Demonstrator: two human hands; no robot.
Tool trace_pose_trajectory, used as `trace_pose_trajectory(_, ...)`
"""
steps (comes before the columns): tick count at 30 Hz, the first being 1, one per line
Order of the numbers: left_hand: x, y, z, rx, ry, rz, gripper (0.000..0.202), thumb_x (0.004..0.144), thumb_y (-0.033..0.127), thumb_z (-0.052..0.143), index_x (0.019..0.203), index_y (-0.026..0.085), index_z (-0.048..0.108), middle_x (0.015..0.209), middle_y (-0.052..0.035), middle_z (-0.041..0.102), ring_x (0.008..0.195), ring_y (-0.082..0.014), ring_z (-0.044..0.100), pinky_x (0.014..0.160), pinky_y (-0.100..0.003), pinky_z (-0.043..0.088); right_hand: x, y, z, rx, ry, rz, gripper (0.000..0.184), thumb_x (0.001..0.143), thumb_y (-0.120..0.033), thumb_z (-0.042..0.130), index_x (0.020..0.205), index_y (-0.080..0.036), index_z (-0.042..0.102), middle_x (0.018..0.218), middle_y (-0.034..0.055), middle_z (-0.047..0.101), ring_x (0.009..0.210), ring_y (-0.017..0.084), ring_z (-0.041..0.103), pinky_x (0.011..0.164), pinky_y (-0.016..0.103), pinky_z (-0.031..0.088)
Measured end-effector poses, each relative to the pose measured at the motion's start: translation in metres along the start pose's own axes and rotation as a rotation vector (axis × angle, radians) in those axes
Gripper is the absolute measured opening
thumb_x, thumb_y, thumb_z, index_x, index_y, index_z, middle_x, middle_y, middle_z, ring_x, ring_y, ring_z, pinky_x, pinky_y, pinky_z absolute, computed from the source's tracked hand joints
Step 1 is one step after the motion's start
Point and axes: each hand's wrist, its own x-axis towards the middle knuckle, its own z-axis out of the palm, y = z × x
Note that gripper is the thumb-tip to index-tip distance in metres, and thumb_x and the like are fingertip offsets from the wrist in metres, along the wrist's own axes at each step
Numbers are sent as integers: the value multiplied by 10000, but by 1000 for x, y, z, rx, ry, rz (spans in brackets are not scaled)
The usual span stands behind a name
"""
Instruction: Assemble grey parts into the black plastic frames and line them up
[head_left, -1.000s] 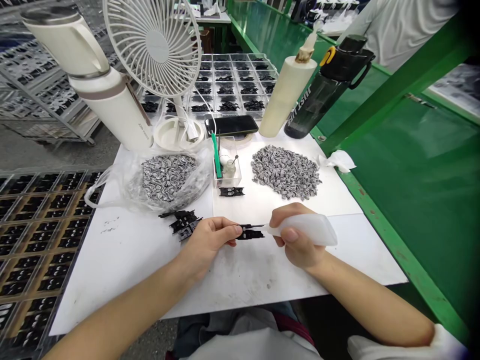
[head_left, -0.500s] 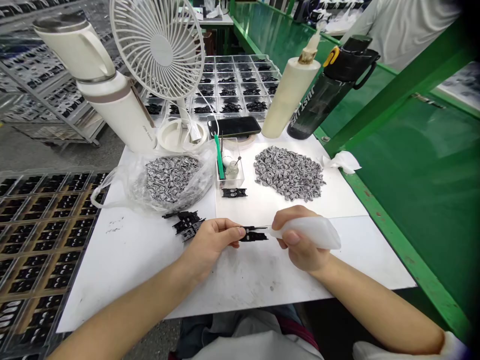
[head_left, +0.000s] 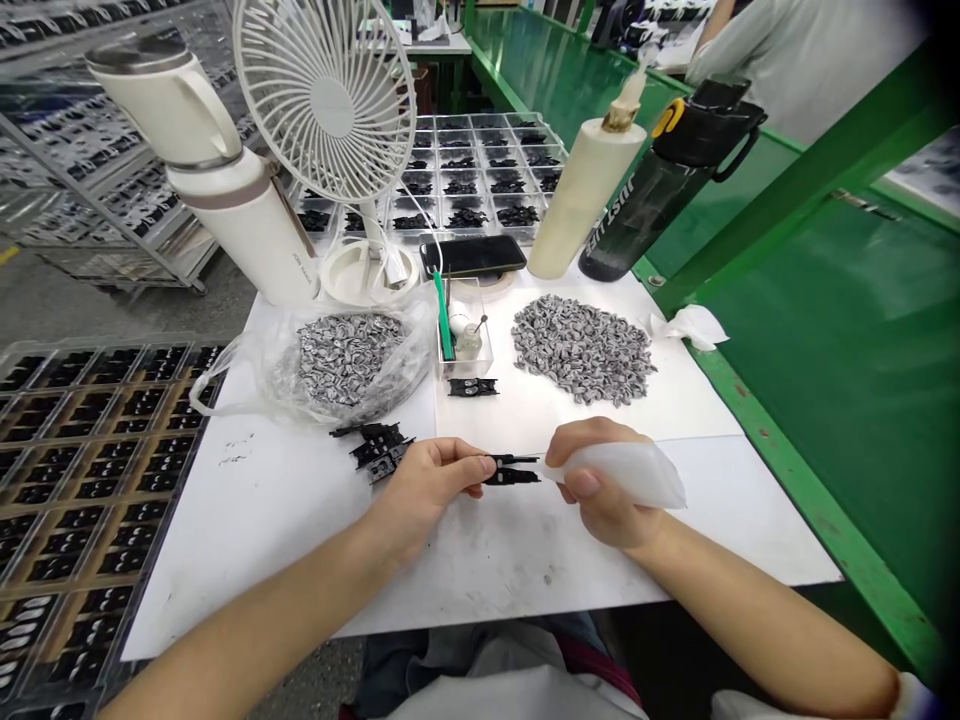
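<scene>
**White squeeze bottle [head_left: 637, 475] held up to a black part [head_left: 516, 477]**

Left hand [head_left: 429, 488]: thumb and fingers pinched on the left end of the black part, which sits over the middle of the white tabletop [head_left: 480, 580], its two prongs pointing right. Right hand [head_left: 611, 508]: fingers wrapped round the squeeze bottle, nozzle directed left at the prongs; from where I stand, cannot tell whether the tip touches. Just beside the left hand, a cluster of similar parts [head_left: 380, 452]. Farther back, a single black piece [head_left: 473, 387] lies before a clear box [head_left: 484, 366] holding a green tool [head_left: 442, 315]. Right of the box: heap of grey pieces [head_left: 583, 348]. Left: more in a plastic bag [head_left: 262, 365]. Behind: white fan [head_left: 331, 105].
</scene>
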Motion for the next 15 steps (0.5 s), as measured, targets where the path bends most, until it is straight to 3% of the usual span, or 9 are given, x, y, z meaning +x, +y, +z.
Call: trace_pose_trajectory(15,0,0,0,23,-4,-6,161,643,275,664,649,128,598,655,-15,554,617,-100,472,648,-255,378,5,-5,-1,-65,-20,-83,118,789,-237,463,708,-200,540,478,-31,479,356,76,401,391,227,334)
